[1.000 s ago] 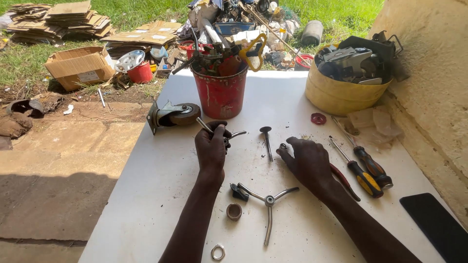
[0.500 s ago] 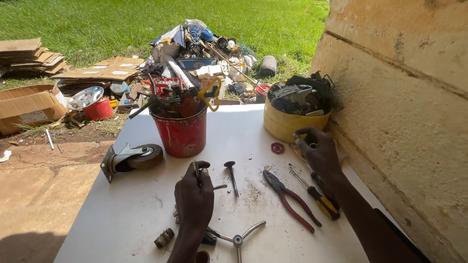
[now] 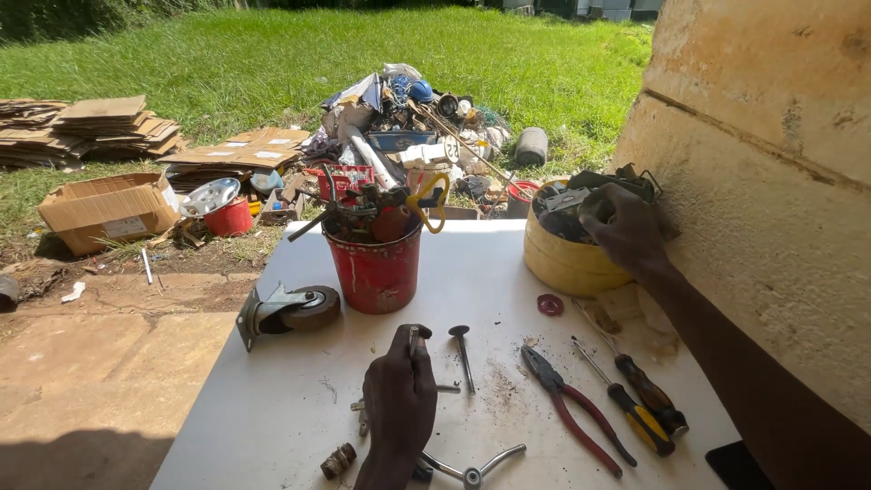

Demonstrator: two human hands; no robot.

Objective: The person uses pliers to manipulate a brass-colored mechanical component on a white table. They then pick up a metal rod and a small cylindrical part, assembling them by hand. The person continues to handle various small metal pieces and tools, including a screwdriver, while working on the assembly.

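The red bucket [image 3: 375,263] full of scrap metal is serving as the landmark on the white table [image 3: 245,399]. Just in front of it, the left hand [image 3: 399,404] is resting on the tabletop with its fingers curled shut around a small metal rod [image 3: 414,339], whose tip is sticking up above the knuckles; it has been holding this spot and this grip over the last second. The right hand [image 3: 626,231] is what has been moving: 1 second ago it was lying on the table in front of the bucket near the pliers, then lifting toward the bucket's right, and now it is reaching into the yellow tub [image 3: 567,259] standing to the right of the bucket, among dark metal parts. Its fingers are sinking into the pile, so whether they are closing on anything cannot be told. That shift is suggesting the work is passing from the loose pieces on the table to hunting for another part in the tub. In front of the bucket a valve-like stem [image 3: 463,354] is lying flat, and to its front right 1 pair of red-handled pliers [image 3: 572,408] and 2 screwdrivers [image 3: 635,404] are lying side by side. A caster wheel [image 3: 290,311] is sitting to the bucket's left.
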